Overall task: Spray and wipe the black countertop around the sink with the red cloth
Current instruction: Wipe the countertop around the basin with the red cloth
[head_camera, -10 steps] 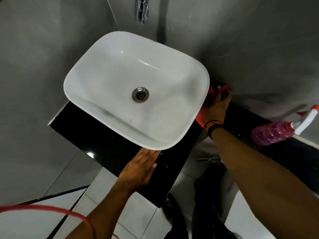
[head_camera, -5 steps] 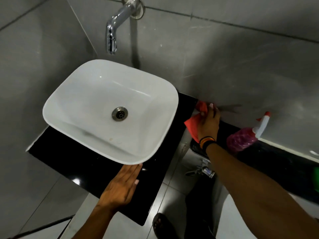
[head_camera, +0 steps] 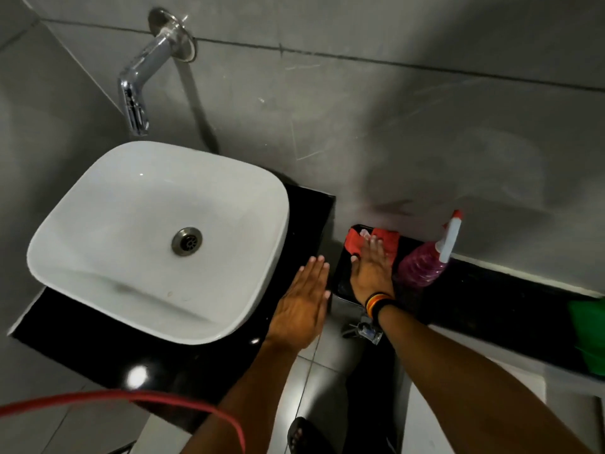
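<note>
A white basin (head_camera: 98, 231) stands on the black countertop (head_camera: 82, 348). My left hand (head_camera: 302, 304) lies flat with fingers together on the countertop's right edge, just beside the basin, holding nothing. My right hand (head_camera: 371, 273) presses flat on the red cloth (head_camera: 386, 240), which lies on a lower black ledge (head_camera: 491, 299) to the right of the sink, against the wall. A pink spray bottle (head_camera: 422, 265) with a white and red nozzle stands on that ledge, close to the right of my hand.
A chrome tap (head_camera: 137, 90) juts from the grey tiled wall above the basin. A green object (head_camera: 589, 339) sits at the far right of the ledge. A red hose (head_camera: 131, 399) curves along the bottom left. A small valve (head_camera: 363, 330) sits under the ledge.
The view has shifted and the sink now sits lower left. My left hand slid from the counter's front edge to its right side. My right hand keeps pressing the cloth on the ledge.
</note>
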### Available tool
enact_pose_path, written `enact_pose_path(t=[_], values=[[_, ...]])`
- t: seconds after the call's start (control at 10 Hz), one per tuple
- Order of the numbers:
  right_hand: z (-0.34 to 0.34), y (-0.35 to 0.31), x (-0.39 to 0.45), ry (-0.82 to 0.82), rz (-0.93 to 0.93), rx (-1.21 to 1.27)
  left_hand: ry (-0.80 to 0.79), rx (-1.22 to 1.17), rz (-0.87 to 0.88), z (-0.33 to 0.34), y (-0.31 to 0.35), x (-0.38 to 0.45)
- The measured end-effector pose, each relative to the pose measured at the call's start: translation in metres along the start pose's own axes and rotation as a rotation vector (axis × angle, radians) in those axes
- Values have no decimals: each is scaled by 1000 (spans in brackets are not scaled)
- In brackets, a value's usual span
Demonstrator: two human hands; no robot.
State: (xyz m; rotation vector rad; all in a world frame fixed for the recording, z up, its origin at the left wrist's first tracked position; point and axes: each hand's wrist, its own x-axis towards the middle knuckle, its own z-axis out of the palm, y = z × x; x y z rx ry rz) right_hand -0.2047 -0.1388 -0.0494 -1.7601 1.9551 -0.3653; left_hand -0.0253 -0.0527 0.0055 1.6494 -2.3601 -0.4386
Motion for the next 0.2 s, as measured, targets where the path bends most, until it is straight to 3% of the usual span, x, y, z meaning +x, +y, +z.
enact_pose_path(t=[0.2], values=[[-41,-20,-13,110,-126,38,83,64,-11,-31,13,57]])
